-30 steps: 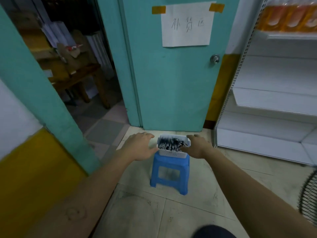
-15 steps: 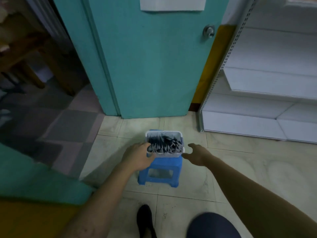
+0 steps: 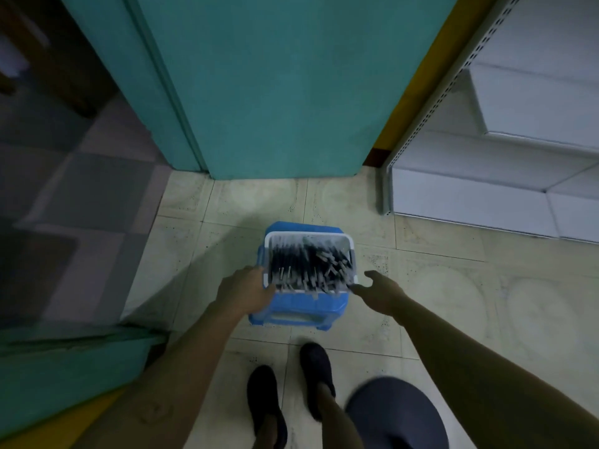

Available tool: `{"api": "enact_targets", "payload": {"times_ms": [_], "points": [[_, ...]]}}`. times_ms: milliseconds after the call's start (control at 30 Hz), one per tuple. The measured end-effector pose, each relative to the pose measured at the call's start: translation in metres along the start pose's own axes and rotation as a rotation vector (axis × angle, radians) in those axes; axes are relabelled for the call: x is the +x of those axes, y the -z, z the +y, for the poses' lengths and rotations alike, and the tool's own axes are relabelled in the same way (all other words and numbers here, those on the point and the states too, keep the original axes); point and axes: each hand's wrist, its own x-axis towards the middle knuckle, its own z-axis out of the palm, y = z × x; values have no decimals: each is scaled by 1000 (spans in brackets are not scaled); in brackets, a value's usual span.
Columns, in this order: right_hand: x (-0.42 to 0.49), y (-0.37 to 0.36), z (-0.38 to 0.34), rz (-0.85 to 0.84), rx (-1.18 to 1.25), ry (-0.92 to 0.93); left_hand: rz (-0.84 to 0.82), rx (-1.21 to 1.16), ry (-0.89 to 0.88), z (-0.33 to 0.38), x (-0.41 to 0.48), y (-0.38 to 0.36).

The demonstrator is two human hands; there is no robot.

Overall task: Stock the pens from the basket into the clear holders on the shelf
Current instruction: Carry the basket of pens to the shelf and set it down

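A white basket (image 3: 308,236) full of dark pens (image 3: 308,264) sits on a small blue stool (image 3: 298,306) on the tiled floor. My left hand (image 3: 246,290) is at the basket's near left corner, thumb against its rim, fingers hidden behind the side. My right hand (image 3: 379,290) hovers just right of the basket's near right corner with fingers spread, fingertips near the rim without a clear grip. The clear holders are out of view.
A teal door (image 3: 275,85) stands straight ahead behind the stool. White shop shelving (image 3: 486,176) fills the right side. A teal and yellow wall (image 3: 64,367) is close on the left. My two dark shoes (image 3: 291,393) stand just behind the stool.
I have stepped closer and tilted down, so the basket looks larger. My left hand has settled on the basket's left corner; my right hand has neared its right corner.
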Motion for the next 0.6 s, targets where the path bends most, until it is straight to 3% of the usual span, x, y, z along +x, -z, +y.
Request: {"api": "enact_targets", "payload": {"times_ms": [200, 400, 533, 600], "points": [[78, 6, 11, -53, -30, 25, -62, -79, 139, 3, 54, -27], [146, 3, 26, -142, 141, -75, -2, -502, 271, 19, 110, -51], [170, -9, 32, -197, 219, -100, 114, -623, 515, 13, 143, -66], [175, -14, 33, -211, 247, -75, 73, -761, 581, 20, 146, -63]]}}
